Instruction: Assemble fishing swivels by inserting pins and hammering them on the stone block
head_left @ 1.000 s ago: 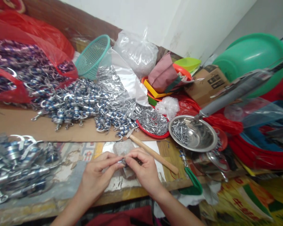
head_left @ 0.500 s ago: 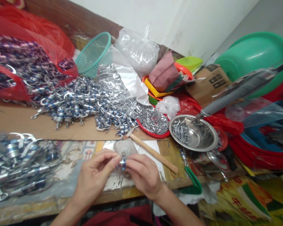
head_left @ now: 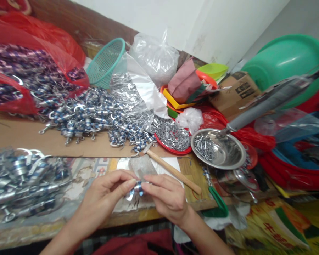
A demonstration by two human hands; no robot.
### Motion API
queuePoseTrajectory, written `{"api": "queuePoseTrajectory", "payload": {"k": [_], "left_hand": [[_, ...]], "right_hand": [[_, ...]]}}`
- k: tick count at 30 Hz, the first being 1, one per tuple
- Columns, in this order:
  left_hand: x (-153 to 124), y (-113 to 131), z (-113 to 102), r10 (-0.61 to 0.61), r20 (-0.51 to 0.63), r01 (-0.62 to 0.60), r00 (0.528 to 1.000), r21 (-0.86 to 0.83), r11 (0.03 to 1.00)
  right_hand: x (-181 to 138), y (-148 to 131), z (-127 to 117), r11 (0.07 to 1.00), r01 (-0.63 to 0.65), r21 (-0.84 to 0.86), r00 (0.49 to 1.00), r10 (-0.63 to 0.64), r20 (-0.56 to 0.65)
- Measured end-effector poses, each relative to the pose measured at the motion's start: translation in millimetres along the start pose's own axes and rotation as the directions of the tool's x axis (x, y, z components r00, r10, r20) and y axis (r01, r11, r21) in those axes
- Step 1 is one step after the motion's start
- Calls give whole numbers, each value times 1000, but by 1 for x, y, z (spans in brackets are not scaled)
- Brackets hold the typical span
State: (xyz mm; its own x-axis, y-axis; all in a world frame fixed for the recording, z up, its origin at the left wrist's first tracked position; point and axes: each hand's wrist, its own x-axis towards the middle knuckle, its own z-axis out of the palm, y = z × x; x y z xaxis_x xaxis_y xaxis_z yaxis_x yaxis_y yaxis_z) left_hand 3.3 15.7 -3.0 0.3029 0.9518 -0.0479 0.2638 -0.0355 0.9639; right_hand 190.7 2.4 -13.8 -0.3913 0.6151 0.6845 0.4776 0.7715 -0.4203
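My left hand [head_left: 103, 198] and my right hand [head_left: 167, 196] meet at the near edge of the table, both pinching one small blue-and-silver metal swivel piece [head_left: 138, 187] between their fingertips. Just behind the hands lies a grey stone block [head_left: 143, 166] on white paper. A wooden-handled hammer [head_left: 172, 171] lies slanted to the right of the block. A pile of the same swivel pieces [head_left: 95, 120] covers the cardboard beyond, and another heap [head_left: 21, 180] lies at my left.
A red plate of small silver parts [head_left: 172, 138] and a steel bowl of pins [head_left: 218, 152] stand to the right. A teal basket [head_left: 106, 63], plastic bags, red bags of parts [head_left: 21, 78], a cardboard box [head_left: 236, 92] and a green basin [head_left: 284, 60] crowd the back.
The hands have turned the small piece up so its blue band shows, and shifted slightly nearer to me. Everything else on the table stays put.
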Motion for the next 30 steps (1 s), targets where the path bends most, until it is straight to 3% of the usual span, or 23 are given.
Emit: {"api": "queuePoseTrajectory", "payload": {"k": [6, 10, 12, 13, 14, 15, 18, 22, 26, 30], "left_hand": [[-4, -13, 17, -259, -62, 219, 964, -371, 903], [-5, -20, 24, -280, -56, 216, 958, -500, 839], [-4, -22, 22, -294, -38, 235, 955, -508, 829], [-3, -23, 21, -302, -16, 252, 953, -506, 824], [-1, -24, 19, -307, 8, 268, 952, -507, 819], [0, -24, 17, -308, 36, 283, 951, -511, 812], [4, -23, 11, -280, 135, 308, 950, -532, 788], [10, -22, 7, -218, 248, 324, 944, -556, 766], [18, -22, 4, -232, 294, 365, 927, -579, 729], [23, -25, 1, -248, 319, 395, 915, -578, 714]], "right_hand": [[-2, -11, 6, 921, -336, 196, 941, 336, 36], [6, -3, 1, 853, -483, 197, 867, 435, 242], [16, 19, -9, 867, -497, 39, 845, 473, 249], [21, 35, -14, 864, -496, -88, 842, 504, 191], [26, 53, -21, 801, -525, -287, 826, 561, 56], [30, 72, -27, 672, -561, -483, 774, 632, -18], [35, 121, -40, 543, -598, -589, 701, 711, -55], [33, 151, -46, 524, -614, -590, 663, 748, -25], [34, 145, -49, 561, -661, -498, 662, 749, -35], [34, 103, -42, 638, -711, -297, 643, 760, 92]]}}
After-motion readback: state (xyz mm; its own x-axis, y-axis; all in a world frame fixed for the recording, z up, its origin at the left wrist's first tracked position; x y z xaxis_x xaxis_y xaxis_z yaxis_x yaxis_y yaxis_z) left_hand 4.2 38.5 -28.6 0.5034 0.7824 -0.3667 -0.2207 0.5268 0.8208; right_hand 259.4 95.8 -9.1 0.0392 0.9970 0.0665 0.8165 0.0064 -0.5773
